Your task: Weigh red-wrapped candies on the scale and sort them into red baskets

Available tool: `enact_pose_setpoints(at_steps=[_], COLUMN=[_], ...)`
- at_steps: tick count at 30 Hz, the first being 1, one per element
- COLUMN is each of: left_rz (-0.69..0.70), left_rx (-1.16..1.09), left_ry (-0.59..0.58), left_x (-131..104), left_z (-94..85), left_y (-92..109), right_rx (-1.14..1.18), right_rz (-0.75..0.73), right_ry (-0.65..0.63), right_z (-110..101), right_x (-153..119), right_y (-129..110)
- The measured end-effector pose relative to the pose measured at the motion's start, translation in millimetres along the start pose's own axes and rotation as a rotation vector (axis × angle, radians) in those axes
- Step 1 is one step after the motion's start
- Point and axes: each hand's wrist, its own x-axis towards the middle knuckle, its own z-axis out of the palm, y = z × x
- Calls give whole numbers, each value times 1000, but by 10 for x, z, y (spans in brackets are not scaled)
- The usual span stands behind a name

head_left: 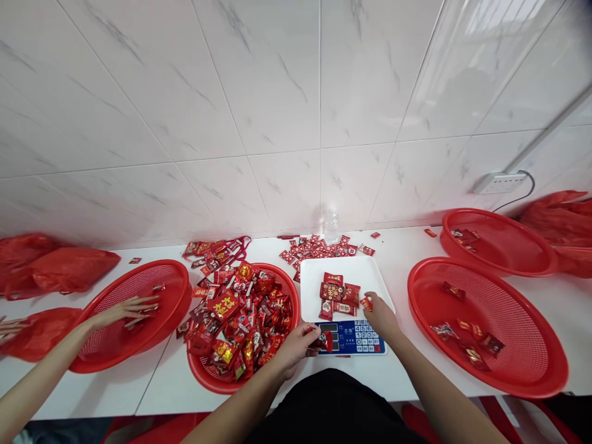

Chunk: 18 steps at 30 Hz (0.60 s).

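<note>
My left hand (298, 346) is closed around a red candy packet (326, 341), just in front of the blue keypad of the digital scale (385, 290). Over the right side of the scale's white pan, my right hand (382, 317) pinches a small red packet (366, 303). Several red wrapped candies (340, 295) lie in a loose cluster on the pan, left of that hand. To the left of the scale stands a red basket (296, 296) heaped with red and gold wrapped candies (240, 314).
Small red packets (319, 248) are scattered behind the scale near a clear bottle (332, 223). At right stand two red baskets (557, 345) with a few candies. At left, a co-worker's hand (124, 310) reaches into another red basket (173, 271); red bags (69, 268) lie beyond.
</note>
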Motion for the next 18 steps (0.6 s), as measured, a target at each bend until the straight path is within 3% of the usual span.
enact_pose_setpoints(at_steps=[11, 18], left_rz=[4, -8], left_rx=[7, -2], left_ry=[10, 5], left_x=[-10, -2], left_z=[10, 8], left_y=[5, 49], right_rx=[144, 74], right_rz=[-24, -90], right_ry=[-34, -34], right_z=[74, 25], right_x=[-18, -46], right_y=[-4, 8])
